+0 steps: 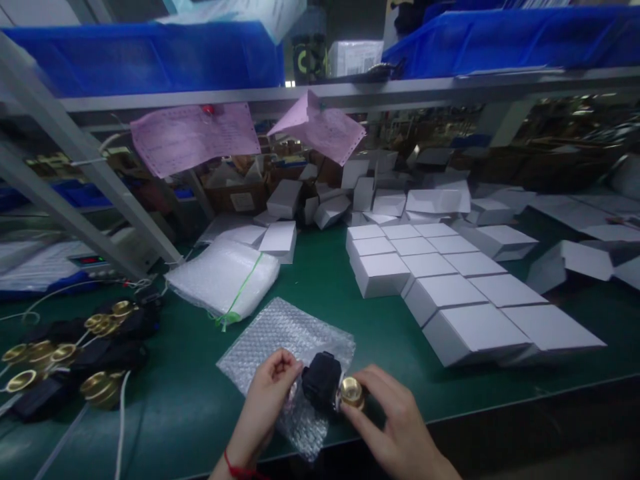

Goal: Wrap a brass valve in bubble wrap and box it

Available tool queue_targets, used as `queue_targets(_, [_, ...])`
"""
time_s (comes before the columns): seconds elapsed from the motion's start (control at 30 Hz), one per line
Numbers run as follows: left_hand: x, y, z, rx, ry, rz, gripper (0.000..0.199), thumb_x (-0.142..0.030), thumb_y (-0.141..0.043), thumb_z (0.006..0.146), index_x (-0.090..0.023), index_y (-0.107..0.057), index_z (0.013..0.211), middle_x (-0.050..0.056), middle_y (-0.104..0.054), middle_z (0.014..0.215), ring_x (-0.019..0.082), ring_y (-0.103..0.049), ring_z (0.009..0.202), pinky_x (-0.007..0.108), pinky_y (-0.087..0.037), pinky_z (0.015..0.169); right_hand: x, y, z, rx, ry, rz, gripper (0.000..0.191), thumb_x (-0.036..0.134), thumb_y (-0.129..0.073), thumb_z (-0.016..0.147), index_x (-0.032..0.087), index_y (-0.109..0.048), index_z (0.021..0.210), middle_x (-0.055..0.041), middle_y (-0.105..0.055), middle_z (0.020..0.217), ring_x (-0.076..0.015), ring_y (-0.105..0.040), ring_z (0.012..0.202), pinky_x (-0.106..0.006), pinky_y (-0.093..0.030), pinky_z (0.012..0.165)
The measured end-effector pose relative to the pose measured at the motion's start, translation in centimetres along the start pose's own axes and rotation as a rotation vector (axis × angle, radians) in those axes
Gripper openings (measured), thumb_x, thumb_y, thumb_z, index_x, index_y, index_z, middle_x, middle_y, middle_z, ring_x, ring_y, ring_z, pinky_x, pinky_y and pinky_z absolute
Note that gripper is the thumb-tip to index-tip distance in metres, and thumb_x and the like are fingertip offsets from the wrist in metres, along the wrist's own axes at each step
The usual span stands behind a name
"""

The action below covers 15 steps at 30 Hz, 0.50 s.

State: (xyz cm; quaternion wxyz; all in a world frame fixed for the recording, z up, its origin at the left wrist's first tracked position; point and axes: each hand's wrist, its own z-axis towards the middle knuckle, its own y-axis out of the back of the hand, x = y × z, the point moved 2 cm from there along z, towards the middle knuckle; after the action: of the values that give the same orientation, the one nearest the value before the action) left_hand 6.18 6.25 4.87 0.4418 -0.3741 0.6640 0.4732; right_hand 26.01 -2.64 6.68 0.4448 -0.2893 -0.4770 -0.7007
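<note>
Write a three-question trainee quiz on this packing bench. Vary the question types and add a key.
1. True or false: the left hand pinches the bubble-wrap bag while the right hand holds the brass end of the black part.
2. Where do the closed white boxes lie? A) in rows to the right of the hands B) stacked on the upper shelf C) in the blue bins
3. Fill in: the other brass-ended parts lie on the green mat to the person's ____.

Key: 1 true; 2 A; 3 left.
</note>
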Motion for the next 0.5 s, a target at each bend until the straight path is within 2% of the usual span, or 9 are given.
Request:
queue_targets(0.07, [-1.1, 0.3, -0.6, -0.041, -0.031, 0.005, 0.036, -0.057, -0.050, 0.086, -0.022, -0.048, 0.081, -0.004, -0.046, 0.065, 0.014, -0.045, 0.054, 0.023, -0.036, 0.050, 0.0, -0.2, 0.1, 0.040, -0.007, -0.062, 0.017, 0.030, -0.055, 0.099, 0.018, -0.064, 0.090, -0.0049, -0.060, 0.084, -0.0221, -0.056, 0.076, -0.031, -0.040, 0.068])
queue_targets(0.13, [-2.2, 0.2, -1.5, -0.040, -0.111, 0.038, 0.033, -0.053, -0.054, 0.088, -0.021, -0.053, 0.078, -0.002, -0.051, 0.066, 0.015, -0.050, 0.058, 0.025, -0.039, 0.054, -0.4, -0.5, 0.2, 0.041, -0.108, -0.040, 0.019, 0.033, -0.058, 0.095, 0.017, -0.065, 0.086, -0.0051, -0.060, 0.081, -0.0225, -0.056, 0.075, -0.031, -0.040, 0.067])
queue_targets(0.23, [-3.2, -0.8, -3.2, 0.010, -0.421, 0.275, 0.023, -0.033, -0.052, 0.097, -0.021, -0.061, 0.080, 0.003, -0.061, 0.079, 0.018, -0.059, 0.073, 0.027, -0.044, 0.067, -1.4, -1.3, 0.4, 0.040, -0.401, 0.220, 0.026, 0.042, -0.066, 0.086, 0.016, -0.068, 0.086, -0.0057, -0.064, 0.079, -0.0239, -0.061, 0.073, -0.030, -0.045, 0.066])
queue_targets(0.3, [-3.2, -1.9, -4.2, 0.003, -0.698, 0.484, 0.024, -0.022, -0.043, 0.103, -0.021, -0.061, 0.086, 0.004, -0.063, 0.081, 0.017, -0.061, 0.072, 0.027, -0.046, 0.064, -1.6, -1.8, 0.6, 0.027, -0.480, 0.345, 0.031, 0.047, -0.068, 0.083, 0.016, -0.070, 0.088, -0.0064, -0.067, 0.081, -0.0248, -0.063, 0.074, -0.030, -0.049, 0.065])
queue_targets(0.33, [-3.0, -2.4, -4.7, -0.024, -0.826, 0.545, 0.027, -0.019, -0.038, 0.104, -0.021, -0.061, 0.090, 0.004, -0.063, 0.082, 0.018, -0.062, 0.071, 0.027, -0.047, 0.063, -1.5, -2.0, 0.8, 0.008, -0.433, 0.335, 0.030, 0.046, -0.066, 0.085, 0.016, -0.070, 0.088, -0.0068, -0.067, 0.082, -0.0251, -0.064, 0.076, -0.030, -0.051, 0.066])
queue_targets(0.4, [-2.5, -3.6, -5.6, -0.060, -0.970, 0.563, 0.031, -0.017, -0.032, 0.105, -0.020, -0.062, 0.096, 0.007, -0.064, 0.082, 0.019, -0.065, 0.074, 0.028, -0.053, 0.066, -1.3, -2.4, 1.2, -0.021, -0.219, 0.194, 0.024, 0.040, -0.060, 0.091, 0.018, -0.071, 0.091, -0.0078, -0.069, 0.089, -0.0249, -0.066, 0.083, -0.031, -0.053, 0.072])
queue_targets(0.43, [-2.3, -4.2, -6.0, -0.046, -0.983, 0.554, 0.033, -0.016, -0.031, 0.104, -0.020, -0.063, 0.099, 0.008, -0.065, 0.083, 0.021, -0.067, 0.077, 0.030, -0.056, 0.070, -1.3, -2.8, 1.4, -0.017, -0.109, 0.119, 0.022, 0.036, -0.056, 0.095, 0.019, -0.071, 0.093, -0.0080, -0.070, 0.093, -0.0245, -0.066, 0.086, -0.031, -0.054, 0.075])
queue_targets(0.5, [-1.9, -5.3, -7.0, 0.074, -0.914, 0.548, 0.035, -0.016, -0.033, 0.103, -0.021, -0.067, 0.104, 0.010, -0.069, 0.087, 0.024, -0.070, 0.084, 0.033, -0.060, 0.076, -1.7, -3.9, 1.7, 0.016, 0.022, 0.011, 0.022, 0.033, -0.052, 0.099, 0.020, -0.070, 0.101, -0.0091, -0.071, 0.100, -0.0260, -0.068, 0.090, -0.034, -0.057, 0.082])
